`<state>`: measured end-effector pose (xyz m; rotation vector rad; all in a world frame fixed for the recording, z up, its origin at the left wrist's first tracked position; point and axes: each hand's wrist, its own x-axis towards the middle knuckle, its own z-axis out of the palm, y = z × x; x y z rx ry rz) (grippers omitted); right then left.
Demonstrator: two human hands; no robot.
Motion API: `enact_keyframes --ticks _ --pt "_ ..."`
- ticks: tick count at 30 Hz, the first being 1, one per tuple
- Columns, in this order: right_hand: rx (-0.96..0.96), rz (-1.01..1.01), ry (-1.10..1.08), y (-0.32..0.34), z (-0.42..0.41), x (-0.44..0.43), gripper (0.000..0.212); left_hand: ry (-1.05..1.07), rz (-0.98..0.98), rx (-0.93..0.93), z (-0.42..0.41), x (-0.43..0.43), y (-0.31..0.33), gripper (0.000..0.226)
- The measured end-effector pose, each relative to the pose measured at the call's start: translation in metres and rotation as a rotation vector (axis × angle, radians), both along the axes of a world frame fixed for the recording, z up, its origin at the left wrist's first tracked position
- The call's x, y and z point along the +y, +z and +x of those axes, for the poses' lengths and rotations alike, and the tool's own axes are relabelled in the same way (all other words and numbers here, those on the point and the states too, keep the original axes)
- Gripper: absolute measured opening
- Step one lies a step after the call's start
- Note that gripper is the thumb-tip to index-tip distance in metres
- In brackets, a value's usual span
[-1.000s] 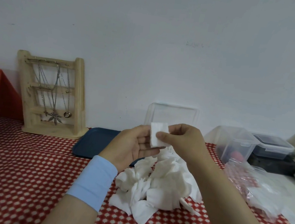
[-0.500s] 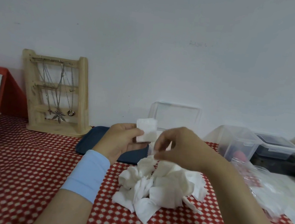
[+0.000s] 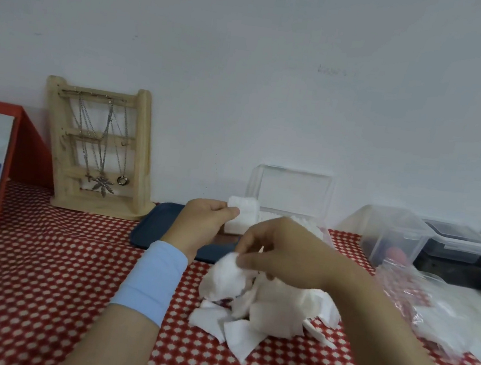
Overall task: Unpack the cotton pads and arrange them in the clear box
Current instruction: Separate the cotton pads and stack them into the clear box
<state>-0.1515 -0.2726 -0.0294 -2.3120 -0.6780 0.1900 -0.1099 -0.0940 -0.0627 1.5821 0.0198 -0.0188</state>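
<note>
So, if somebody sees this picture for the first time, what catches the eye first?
The loose heap of white cotton pads in the middle of the red-and-white checked tablecloth, where the right hand pinches the topmost pad. Just behind, the left hand holds a small stack of white square pads above the dark blue tray.
</note>
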Motion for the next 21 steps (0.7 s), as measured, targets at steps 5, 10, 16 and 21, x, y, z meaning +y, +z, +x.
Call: enact_keyframes --ticks 5,10,16,21 --pt "0.032 0.205 -0.158 0.003 0.009 -0.018 0.008 -0.006 0.069 -0.005 0.001 -0.004 0.0 0.016" --pt "0.032 0.209 -0.307 -0.007 0.016 -0.021 0.009 -0.169 -0.068 0.064 -0.003 -0.006 0.002 0.022" --pt "0.048 0.36 -0.435 -0.008 0.017 -0.015 0.015 -0.231 -0.028 0.005 -0.005 -0.007 0.0 0.028" --pt "0.042 0.334 -0.502 -0.008 0.018 -0.017 0.024 -0.21 -0.192 0.05 -0.005 -0.01 0.002 0.028"
